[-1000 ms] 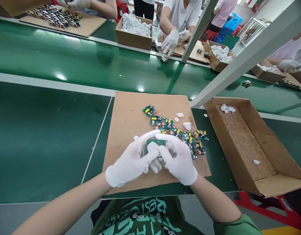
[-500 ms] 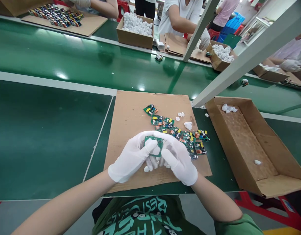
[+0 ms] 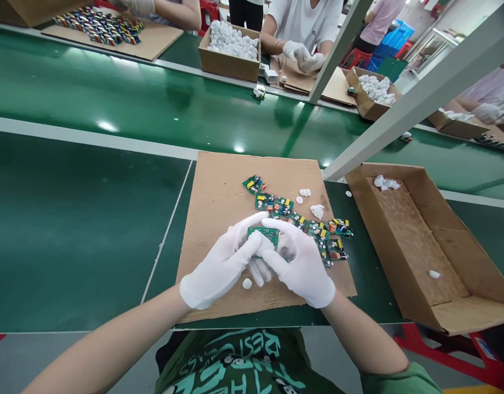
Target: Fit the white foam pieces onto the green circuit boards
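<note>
One green circuit board (image 3: 268, 234) held over the cardboard sheet (image 3: 219, 191), looks mid-handling, nothing showing it's finished; other boards (image 3: 319, 230) lie loose just beyond, spilling over the sheet's right edge, can't tell if done or waiting. Left hand (image 3: 225, 265) and right hand (image 3: 301, 262) are together, clamped on the board from either side, thumb tips meeting over its face, index fingers arched round the far edge. Loose white disc (image 3: 247, 283) on the sheet, just beside the left hand.
</note>
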### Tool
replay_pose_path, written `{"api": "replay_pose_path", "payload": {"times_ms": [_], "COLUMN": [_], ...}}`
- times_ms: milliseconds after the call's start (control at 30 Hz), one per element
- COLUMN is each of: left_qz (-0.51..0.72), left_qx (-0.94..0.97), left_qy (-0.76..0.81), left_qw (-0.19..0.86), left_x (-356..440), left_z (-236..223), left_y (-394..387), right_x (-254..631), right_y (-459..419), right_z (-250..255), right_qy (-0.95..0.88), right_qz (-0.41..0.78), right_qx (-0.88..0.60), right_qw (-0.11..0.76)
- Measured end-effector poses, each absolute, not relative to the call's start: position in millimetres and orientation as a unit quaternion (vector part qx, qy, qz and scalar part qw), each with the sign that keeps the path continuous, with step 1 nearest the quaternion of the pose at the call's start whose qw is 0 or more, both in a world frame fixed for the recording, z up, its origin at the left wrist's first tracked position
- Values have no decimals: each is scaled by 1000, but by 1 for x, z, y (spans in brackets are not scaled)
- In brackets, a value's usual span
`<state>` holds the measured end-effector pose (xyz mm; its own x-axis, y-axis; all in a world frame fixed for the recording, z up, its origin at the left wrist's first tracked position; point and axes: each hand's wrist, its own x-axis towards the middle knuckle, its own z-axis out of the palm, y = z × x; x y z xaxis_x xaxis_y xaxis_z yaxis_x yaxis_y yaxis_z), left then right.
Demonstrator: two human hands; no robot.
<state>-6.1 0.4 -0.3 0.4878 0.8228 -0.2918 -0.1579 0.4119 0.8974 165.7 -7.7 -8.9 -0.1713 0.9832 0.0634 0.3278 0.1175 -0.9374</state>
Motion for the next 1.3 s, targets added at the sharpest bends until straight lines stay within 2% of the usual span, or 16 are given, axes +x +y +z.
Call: {"api": "replay_pose_path", "payload": {"times_ms": [133, 267, 433, 733, 867, 967, 1067, 1133, 1300], "left_qz": [335, 333, 334, 323, 342, 416, 485, 503, 501], "left_qx": [442, 426, 461, 478, 425, 367, 330, 327, 370], "left_qy": [369, 367, 412, 401, 400, 363, 332, 318, 376], "left_qw": [745, 757, 712, 712, 736, 748, 739, 734, 686], "left_x": [-6, -5, -4, -5, -3, -3, -4, -4, -4], "left_z": [0, -1, -3, -6, -10, -14, -15, -16, -19], "left_y": [1, 2, 0, -4, 1, 7, 12, 12, 13], "right_x": [167, 171, 166, 161, 170, 184, 194, 197, 202], "right_y": [-9, -11, -10, -7, -6, 0, 7, 11, 15], "right_z": [-4, -4, -11, -20, -20, -18, -16, -14, -8], "right_qy": [-625, -638, -636, -632, -665, -665, -634, -635, -729], "right_qz": [417, 478, 393, 367, 457, 502, 473, 448, 340], "right_qx": [-538, -466, -532, -551, -450, -386, -423, -448, -487], "right_qw": [382, 383, 398, 403, 383, 395, 443, 442, 341]}}
